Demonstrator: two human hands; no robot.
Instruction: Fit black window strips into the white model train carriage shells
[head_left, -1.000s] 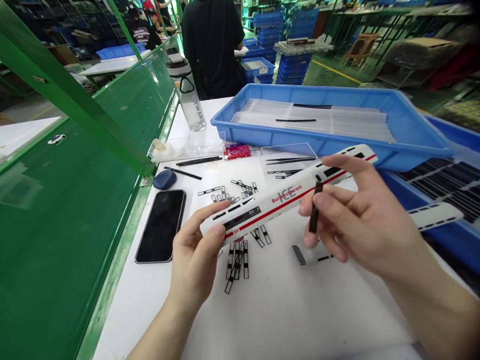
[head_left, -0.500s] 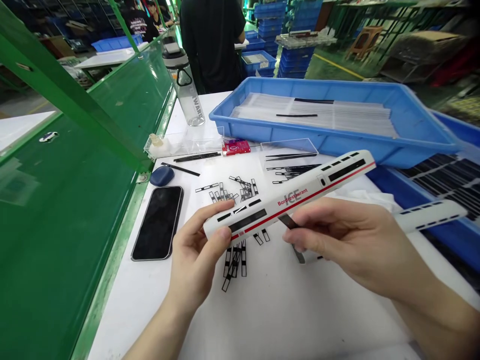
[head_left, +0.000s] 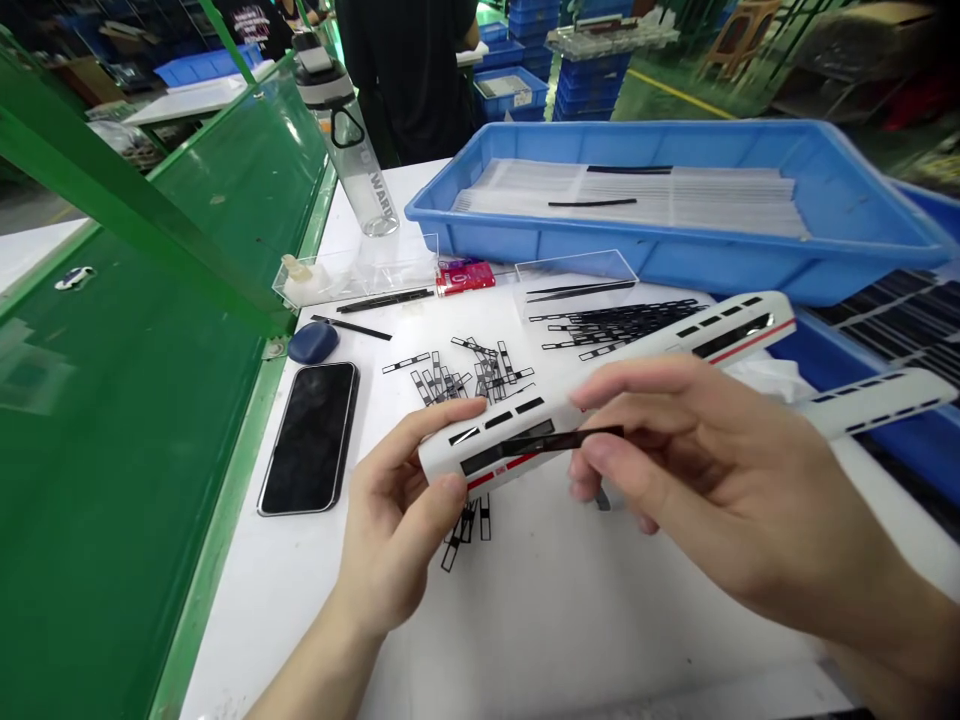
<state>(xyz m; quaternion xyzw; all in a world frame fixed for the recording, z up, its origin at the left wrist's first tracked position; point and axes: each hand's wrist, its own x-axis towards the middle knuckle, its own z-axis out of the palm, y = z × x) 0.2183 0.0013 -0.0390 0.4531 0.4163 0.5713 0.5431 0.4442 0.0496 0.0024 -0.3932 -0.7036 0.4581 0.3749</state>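
My left hand (head_left: pixel 397 520) grips the near end of a white model train car shell (head_left: pixel 559 402) with a red stripe and dark window openings. Thumb and fingers close around that end, and the shell slants up to the right. In my right hand (head_left: pixel 720 490) a thin dark window strip (head_left: pixel 566 441) is pinched between thumb and fingers. Its left end lies over the long side window near my left thumb; whether it is seated there I cannot tell. Part of the shell's side is hidden behind my right fingers. A second white train shell (head_left: pixel 877 402) lies beyond my right hand.
Small black-framed strips (head_left: pixel 495 370) lie in loose piles, with longer black strips (head_left: pixel 622 325) behind. A phone (head_left: pixel 309 440), dark blue oval object (head_left: pixel 313 343), water bottle (head_left: pixel 367 185) and blue tray (head_left: pixel 675 250) stand around. A green partition (head_left: pixel 112 450) borders the left.
My right hand has brought the dark strip from below the shell's middle up and left, across the side window. The shell has shifted slightly right in view; my left hand keeps its hold.
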